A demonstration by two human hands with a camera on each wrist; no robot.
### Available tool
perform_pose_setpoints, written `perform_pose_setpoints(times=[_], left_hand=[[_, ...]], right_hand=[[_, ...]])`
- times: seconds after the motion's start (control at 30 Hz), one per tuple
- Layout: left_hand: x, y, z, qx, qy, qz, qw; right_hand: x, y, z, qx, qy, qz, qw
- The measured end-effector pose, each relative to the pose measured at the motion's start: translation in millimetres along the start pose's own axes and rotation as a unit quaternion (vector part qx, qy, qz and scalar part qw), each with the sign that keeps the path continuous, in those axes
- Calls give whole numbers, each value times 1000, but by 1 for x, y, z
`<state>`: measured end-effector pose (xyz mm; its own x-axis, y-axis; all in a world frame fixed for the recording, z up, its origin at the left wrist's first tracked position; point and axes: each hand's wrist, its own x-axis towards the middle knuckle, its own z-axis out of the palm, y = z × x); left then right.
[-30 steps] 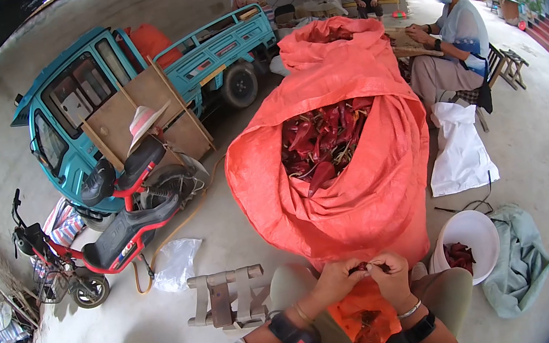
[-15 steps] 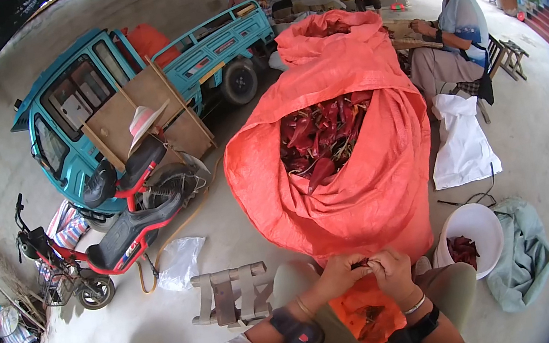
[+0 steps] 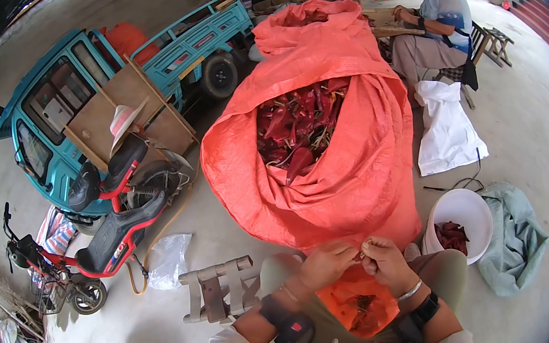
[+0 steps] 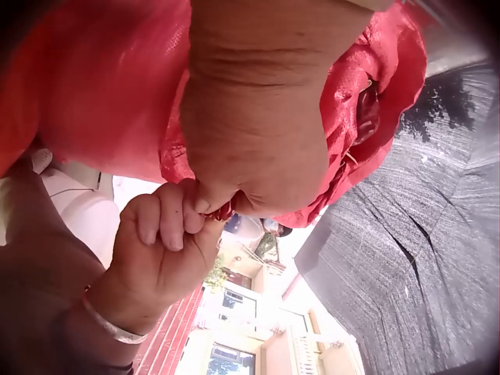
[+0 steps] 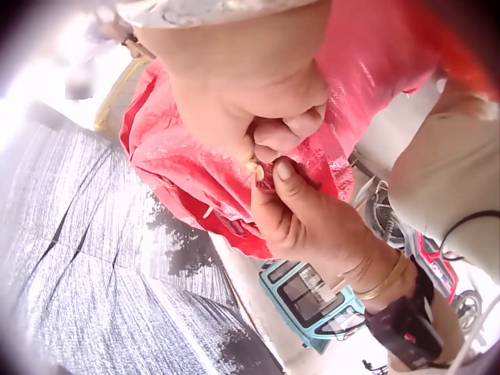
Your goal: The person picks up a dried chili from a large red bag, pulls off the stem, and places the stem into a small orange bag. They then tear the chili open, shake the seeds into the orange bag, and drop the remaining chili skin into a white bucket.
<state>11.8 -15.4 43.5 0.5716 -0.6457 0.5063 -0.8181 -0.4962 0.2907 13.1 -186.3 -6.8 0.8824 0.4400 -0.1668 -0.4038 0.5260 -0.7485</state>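
Observation:
Low over the lap, both hands meet at a small dried red chili pepper. My left hand pinches the pepper between thumb and forefinger. At its pale stem end, my right hand pinches with thumb and fingertips, its other fingers curled. In the left wrist view the left hand hides most of the pepper. Below the hands, an open orange bag lies between the knees with dark dried bits inside. Just ahead stands a large red woven sack, its mouth full of dried chili peppers.
At the right stand a white bucket with some red peppers, a green-grey cloth and a white sack. A low folding stool and a red scooter are leftward. Behind are a blue truck and a seated person.
The head view has shifted, so the scene sits further left and higher. Both hands stay over the orange bag, with the fingertips slightly further apart and the right hand turned a little.

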Motion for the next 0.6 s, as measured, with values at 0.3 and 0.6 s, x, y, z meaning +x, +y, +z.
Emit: perform_pose_setpoints(times=[0.3,0.6], left_hand=[[-6,-4,6,-78,52,-153,984],[7,-11,13,-271,187,-271,905]], right_hand=[[0,-10,-5,23,0,-26,999],[-2,20,-44,-688,-197,-100,692]])
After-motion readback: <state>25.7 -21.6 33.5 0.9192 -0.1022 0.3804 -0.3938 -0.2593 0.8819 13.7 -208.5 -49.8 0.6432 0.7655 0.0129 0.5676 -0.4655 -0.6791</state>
